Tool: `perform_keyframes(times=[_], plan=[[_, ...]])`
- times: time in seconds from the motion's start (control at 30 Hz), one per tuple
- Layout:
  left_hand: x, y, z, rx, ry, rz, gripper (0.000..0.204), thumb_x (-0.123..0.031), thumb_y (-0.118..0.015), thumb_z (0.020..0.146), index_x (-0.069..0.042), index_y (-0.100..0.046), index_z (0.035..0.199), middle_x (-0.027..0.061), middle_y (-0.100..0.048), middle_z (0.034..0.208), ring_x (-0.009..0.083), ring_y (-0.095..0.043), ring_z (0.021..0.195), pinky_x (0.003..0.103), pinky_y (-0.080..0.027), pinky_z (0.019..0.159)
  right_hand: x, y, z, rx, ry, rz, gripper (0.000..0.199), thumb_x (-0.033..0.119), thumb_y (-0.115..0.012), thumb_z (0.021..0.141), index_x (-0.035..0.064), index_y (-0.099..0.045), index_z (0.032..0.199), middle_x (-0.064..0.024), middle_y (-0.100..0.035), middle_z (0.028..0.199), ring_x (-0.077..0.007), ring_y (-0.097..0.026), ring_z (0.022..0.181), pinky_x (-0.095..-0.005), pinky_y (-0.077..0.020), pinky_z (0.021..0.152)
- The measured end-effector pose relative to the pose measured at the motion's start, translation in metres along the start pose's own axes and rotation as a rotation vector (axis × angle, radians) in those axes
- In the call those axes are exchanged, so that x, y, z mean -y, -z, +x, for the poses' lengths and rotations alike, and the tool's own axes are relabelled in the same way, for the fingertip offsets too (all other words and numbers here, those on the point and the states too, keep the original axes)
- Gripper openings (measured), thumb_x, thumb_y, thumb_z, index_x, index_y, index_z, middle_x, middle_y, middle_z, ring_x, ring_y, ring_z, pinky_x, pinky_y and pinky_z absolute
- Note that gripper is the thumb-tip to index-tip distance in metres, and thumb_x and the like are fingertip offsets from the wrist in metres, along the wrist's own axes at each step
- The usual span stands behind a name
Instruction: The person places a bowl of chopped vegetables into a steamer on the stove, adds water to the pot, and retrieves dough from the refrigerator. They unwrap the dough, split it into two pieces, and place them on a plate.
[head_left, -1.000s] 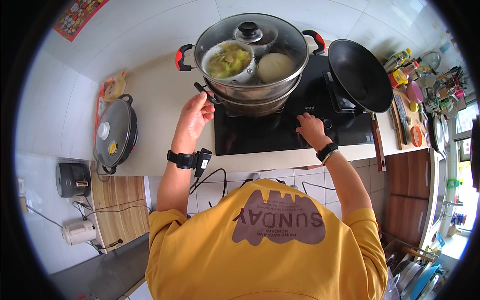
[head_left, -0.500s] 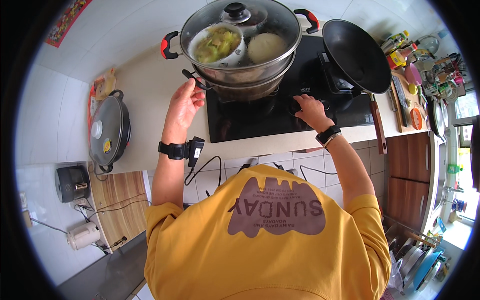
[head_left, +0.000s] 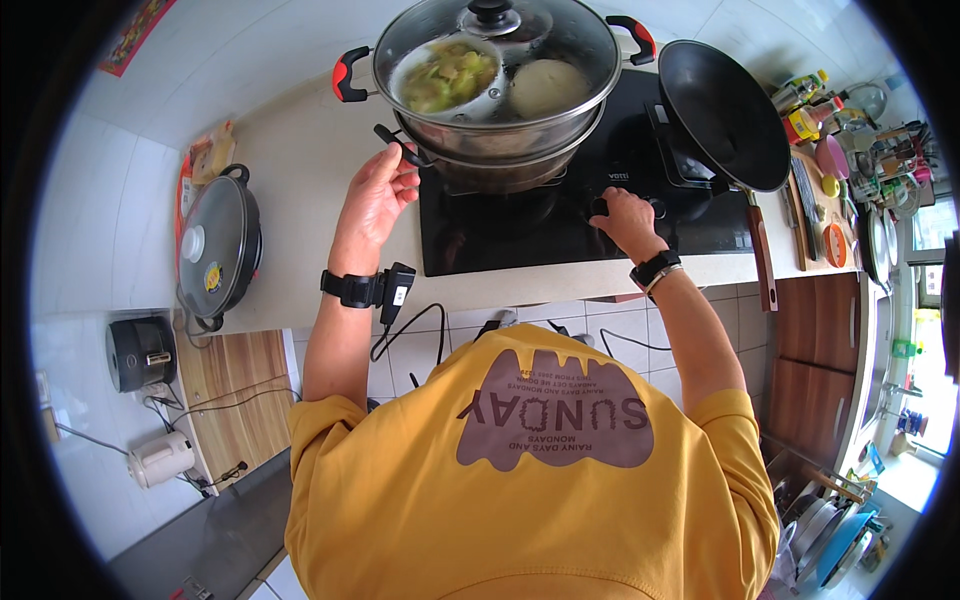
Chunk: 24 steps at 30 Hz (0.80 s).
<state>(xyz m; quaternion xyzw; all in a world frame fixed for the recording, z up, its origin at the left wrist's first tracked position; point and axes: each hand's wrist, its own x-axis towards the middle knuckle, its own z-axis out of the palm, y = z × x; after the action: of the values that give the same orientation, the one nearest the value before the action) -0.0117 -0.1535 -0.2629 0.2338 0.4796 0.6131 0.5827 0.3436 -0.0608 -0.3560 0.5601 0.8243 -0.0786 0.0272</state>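
A stacked metal steamer pot (head_left: 510,172) stands on the left of the black gas cooktop (head_left: 480,235). Through its glass lid (head_left: 520,45) show a bowl of chopped greens (head_left: 450,75) and a round pale bun-like piece (head_left: 548,88). My left hand (head_left: 375,200) pinches the black side handle (head_left: 396,143) of the lower pot between thumb and fingers. At the front middle of the cooktop, my right hand (head_left: 632,222) has its fingers closed around a dark control knob (head_left: 600,207), mostly hidden under them.
A black wok (head_left: 722,115) rests on the right burner, its wooden handle (head_left: 762,255) jutting past the counter edge. A lidded black pan (head_left: 218,245) sits at the counter's left. Bottles (head_left: 805,120) and a cutting board (head_left: 820,215) with knives lie at the far right.
The view has shifted slightly, placing the pot and wok a little further right and the pot higher. Both hands stay at the handle and the knob.
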Motion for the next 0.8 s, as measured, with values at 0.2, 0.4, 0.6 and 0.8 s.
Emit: perform_keyframes(times=[0.2,0.4,0.6,0.8], plan=[[0.0,0.001,0.0,-0.003,0.006,0.0,0.03,-0.034,-0.069,0.086,-0.008,-0.065,0.1,-0.0001,-0.063,0.08,0.0113,-0.059,0.072,0.026,-0.046,0.063,0.001,-0.003,0.001,-0.019,-0.026,0.003,0.039,0.034,-0.075,0.073,0.0068,-0.061,0.097,-0.0108,-0.067,0.092,-0.0293,-0.065,0.086,-0.0396,-0.0515,0.072],[0.0,0.001,0.0,0.012,0.001,0.003,0.029,-0.034,-0.068,0.086,-0.009,-0.065,0.099,-0.0006,-0.062,0.079,0.0114,-0.059,0.073,0.026,-0.046,0.063,0.003,0.0,0.001,-0.011,-0.041,-0.027,0.043,0.04,-0.074,0.073,0.0048,-0.059,0.093,-0.0113,-0.066,0.089,-0.0288,-0.066,0.084,-0.0385,-0.0524,0.071],[0.001,0.001,-0.001,0.007,-0.005,0.018,0.029,-0.037,-0.069,0.085,-0.01,-0.065,0.098,-0.0017,-0.063,0.081,0.011,-0.06,0.072,0.025,-0.046,0.063,0.007,0.003,0.002,0.007,-0.053,-0.064,0.042,0.039,-0.074,0.074,0.0056,-0.059,0.095,-0.0103,-0.065,0.09,-0.0275,-0.065,0.087,-0.0368,-0.0524,0.072],[0.002,0.001,0.001,0.006,-0.007,0.027,0.029,-0.037,-0.069,0.085,-0.01,-0.066,0.097,-0.0019,-0.064,0.081,0.0104,-0.06,0.071,0.025,-0.046,0.062,-0.006,-0.001,0.001,-0.052,0.238,-0.108,0.044,0.017,-0.074,0.07,0.0148,-0.059,0.111,-0.006,-0.059,0.099,-0.0266,-0.06,0.098,-0.0381,-0.0511,0.078]])
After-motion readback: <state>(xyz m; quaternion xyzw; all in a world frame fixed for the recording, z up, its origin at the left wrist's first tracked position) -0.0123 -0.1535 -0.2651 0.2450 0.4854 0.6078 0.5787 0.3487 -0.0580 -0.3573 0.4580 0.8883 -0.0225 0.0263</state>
